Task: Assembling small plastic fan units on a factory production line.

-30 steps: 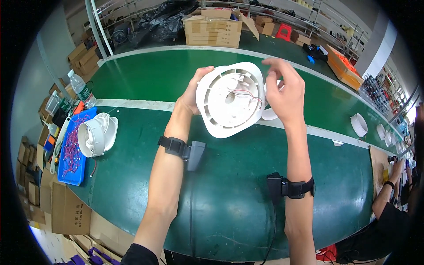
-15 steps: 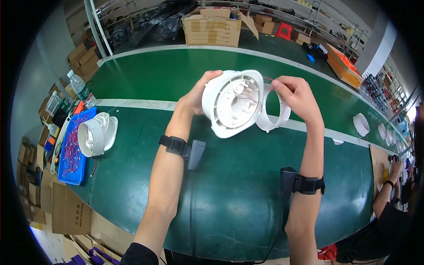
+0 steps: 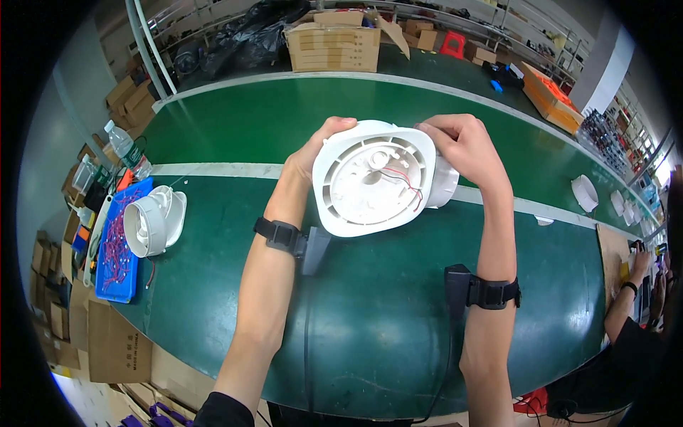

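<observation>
Above the green table (image 3: 398, 334), the left hand (image 3: 313, 153) clasps the left edge of a white fan housing (image 3: 375, 178) while the right hand (image 3: 466, 146) pinches its top right corner beside a white ring (image 3: 445, 181) behind it; red wires show inside the housing. At the left, a blue tray (image 3: 107, 263) holds small reddish parts, with 1 more white fan unit (image 3: 153, 220) just beside it. Cardboard boxes (image 3: 334, 39) stand beyond the table's far edge, and another person's hand (image 3: 640, 260) shows at the right.

Green table (image 3: 235, 128): white fan housing (image 3: 153, 220), blue tray (image 3: 117, 242), white ring (image 3: 585, 192).
</observation>
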The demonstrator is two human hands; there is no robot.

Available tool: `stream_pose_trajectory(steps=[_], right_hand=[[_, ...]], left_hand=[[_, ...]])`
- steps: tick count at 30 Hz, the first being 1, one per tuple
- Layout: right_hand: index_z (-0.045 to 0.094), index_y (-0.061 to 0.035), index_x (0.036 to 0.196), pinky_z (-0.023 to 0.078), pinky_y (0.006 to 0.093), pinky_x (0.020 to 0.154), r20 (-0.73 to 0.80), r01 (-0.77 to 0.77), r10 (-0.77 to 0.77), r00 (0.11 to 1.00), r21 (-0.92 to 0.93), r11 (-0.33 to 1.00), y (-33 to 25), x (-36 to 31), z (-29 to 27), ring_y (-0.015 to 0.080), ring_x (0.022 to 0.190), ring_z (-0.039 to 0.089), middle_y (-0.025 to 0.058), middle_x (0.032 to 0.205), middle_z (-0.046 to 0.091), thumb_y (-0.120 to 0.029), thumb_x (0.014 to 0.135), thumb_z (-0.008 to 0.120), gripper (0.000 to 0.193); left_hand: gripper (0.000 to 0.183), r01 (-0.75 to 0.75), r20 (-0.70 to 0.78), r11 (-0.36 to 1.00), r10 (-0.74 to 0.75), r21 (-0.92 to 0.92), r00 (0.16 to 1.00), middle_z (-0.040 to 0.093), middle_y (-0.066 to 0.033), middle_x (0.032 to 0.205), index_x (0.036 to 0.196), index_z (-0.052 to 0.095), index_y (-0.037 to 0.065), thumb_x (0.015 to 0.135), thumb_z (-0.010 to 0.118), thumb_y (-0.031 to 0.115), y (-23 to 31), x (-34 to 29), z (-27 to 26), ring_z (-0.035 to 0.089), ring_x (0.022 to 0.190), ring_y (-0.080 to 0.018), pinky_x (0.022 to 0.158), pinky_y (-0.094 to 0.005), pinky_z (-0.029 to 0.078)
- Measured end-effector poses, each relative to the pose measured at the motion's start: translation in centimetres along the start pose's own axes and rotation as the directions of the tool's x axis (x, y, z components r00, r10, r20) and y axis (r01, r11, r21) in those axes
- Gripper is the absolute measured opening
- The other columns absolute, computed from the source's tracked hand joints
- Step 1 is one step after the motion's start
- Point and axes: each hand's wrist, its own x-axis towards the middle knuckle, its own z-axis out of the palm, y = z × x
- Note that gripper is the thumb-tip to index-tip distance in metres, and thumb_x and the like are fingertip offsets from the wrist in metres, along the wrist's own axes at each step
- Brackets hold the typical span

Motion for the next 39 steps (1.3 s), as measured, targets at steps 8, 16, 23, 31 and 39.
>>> stream_pose_trajectory(steps=[8,16,23,31,39], right_hand=[[0.076,-0.0003,0.097,0.032,0.0272,0.049,-0.279,0.002,-0.003,0.960,-0.001,1.000,-0.4,0.1,-0.1,0.0050,0.053,0.041,0.0000,0.060,0.056,-0.018,0.092,0.067,0.021],[0.076,-0.0009,0.097,0.027,0.0221,0.051,-0.339,-0.040,0.190,0.922,0.404,0.914,1.3,-0.8,-3.5,0.0016,0.055,0.036,-0.0068,0.061,0.049,-0.022,0.095,0.065,0.024],[0.075,-0.0019,0.102,0.046,0.0295,0.061,-0.477,-0.162,0.185,0.860,0.089,0.983,1.6,-0.4,-3.4,0.0107,0.057,0.056,0.0033,0.065,0.065,-0.026,0.092,0.065,0.028],[0.070,0.0012,0.101,0.050,0.0285,0.062,-0.535,-0.131,0.354,0.767,0.410,0.903,3.5,-0.2,-3.2,0.0138,0.066,0.065,0.0098,0.076,0.071,-0.023,0.095,0.059,0.028],[0.071,0.0020,0.091,0.054,0.0351,0.070,-0.269,-0.049,0.079,0.960,0.116,0.992,6.5,0.3,1.4,0.0226,0.077,0.070,0.0153,0.085,0.073,-0.002,0.082,0.049,0.024]], left_hand=[[0.058,0.070,0.020,0.996,-0.069,-0.046,0.997,0.073,-0.0154,0.106,0.117,0.067,-0.001,0.095,0.052,0.050,-0.5,0.8,0.1,0.072,0.085,-0.0208,0.077,-0.0316,0.060],[0.074,-0.124,-0.146,0.986,0.106,-0.114,0.984,0.069,-0.0151,0.118,0.130,0.061,0.003,0.092,0.045,0.064,-0.3,0.5,0.5,0.070,0.096,-0.0250,0.082,-0.0398,0.059],[0.089,-0.201,-0.189,0.770,0.384,0.605,0.904,0.054,-0.0199,0.137,0.142,0.047,0.000,0.080,0.069,0.059,1.8,1.7,0.0,0.055,0.124,-0.0313,0.102,-0.0421,0.046],[0.101,0.271,-0.264,0.083,0.613,0.959,0.745,0.034,-0.0214,0.152,0.147,0.044,0.009,0.062,0.083,0.048,-0.6,2.2,-1.0,0.038,0.137,-0.0416,0.105,-0.0537,0.041],[0.103,0.254,-0.279,0.133,0.644,0.958,0.712,0.031,-0.0243,0.152,0.145,0.041,0.006,0.062,0.086,0.046,-3.3,3.2,-3.5,0.037,0.137,-0.0427,0.107,-0.0519,0.041]])
